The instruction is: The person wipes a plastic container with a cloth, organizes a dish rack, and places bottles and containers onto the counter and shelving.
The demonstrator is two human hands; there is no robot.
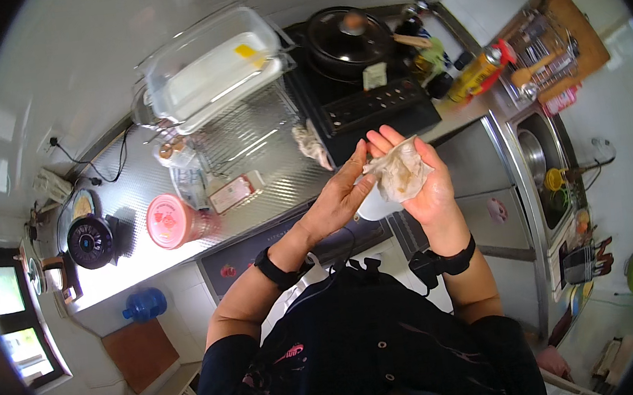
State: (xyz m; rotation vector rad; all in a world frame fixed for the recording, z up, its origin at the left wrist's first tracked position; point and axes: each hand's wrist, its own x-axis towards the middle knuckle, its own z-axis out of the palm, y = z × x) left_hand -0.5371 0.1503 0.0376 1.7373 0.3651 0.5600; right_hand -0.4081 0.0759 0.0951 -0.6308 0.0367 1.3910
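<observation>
A crumpled, damp-looking pale cloth (pixel 401 172) with a brownish stain lies across the palm of my right hand (pixel 435 186). That palm faces up, with the thumb bent against the cloth's edge. My left hand (pixel 334 198) reaches in from the side, its thumb and fingers on either side of the cloth's left corner. Whether it pinches that corner is unclear. Just below the left thumb shows a smooth white object (pixel 375 206), partly hidden by the hands and cloth. I cannot tell whether it is held. Both hands are in front of the counter edge.
Beyond my hands is a black stove (pixel 376 109) with a lidded pan (pixel 350 43). A second cloth (pixel 311 145) lies beside it. Leftward are a clear plastic bin (pixel 212 64), a wire rack (pixel 248 141) and a pink-lidded tub (pixel 170 220). The sink (pixel 557 203) is at right.
</observation>
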